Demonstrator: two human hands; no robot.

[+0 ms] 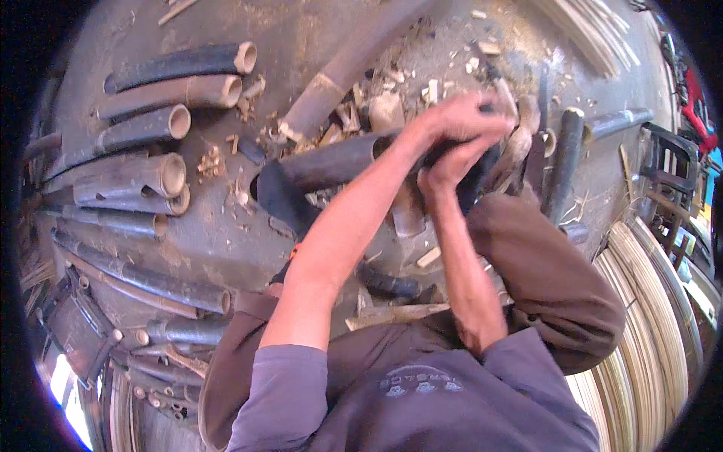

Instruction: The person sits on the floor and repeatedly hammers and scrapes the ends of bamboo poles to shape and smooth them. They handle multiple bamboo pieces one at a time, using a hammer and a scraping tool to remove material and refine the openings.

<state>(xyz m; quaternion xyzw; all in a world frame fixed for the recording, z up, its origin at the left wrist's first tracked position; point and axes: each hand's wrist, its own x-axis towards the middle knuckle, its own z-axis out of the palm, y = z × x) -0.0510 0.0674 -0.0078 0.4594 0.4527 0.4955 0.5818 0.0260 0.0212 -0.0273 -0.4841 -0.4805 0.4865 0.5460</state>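
Observation:
My left hand (pixel 468 117) and my right hand (pixel 452 164) are close together, right of centre, above the wood scraps. My left arm reaches across from the left, its hand just beyond the right one. The fingers of both hands are curled and somewhat blurred. What they grip is mostly hidden; a dark piece shows by the left fingers, and its kind is unclear. Below and left of the hands lies a dark bamboo tube (pixel 331 162), its right end passing behind my left forearm. A pale bamboo piece (pixel 409 215) lies between my forearms.
Several cut bamboo tubes (pixel 143 135) lie in rows on the left. A long brown bamboo pole (pixel 339 71) slants away at the back. Pale chips (pixel 433 90) litter the floor. Dark bamboo (pixel 565 162) and bundled strips (pixel 640 301) lie on the right, near a black chair (pixel 670 162).

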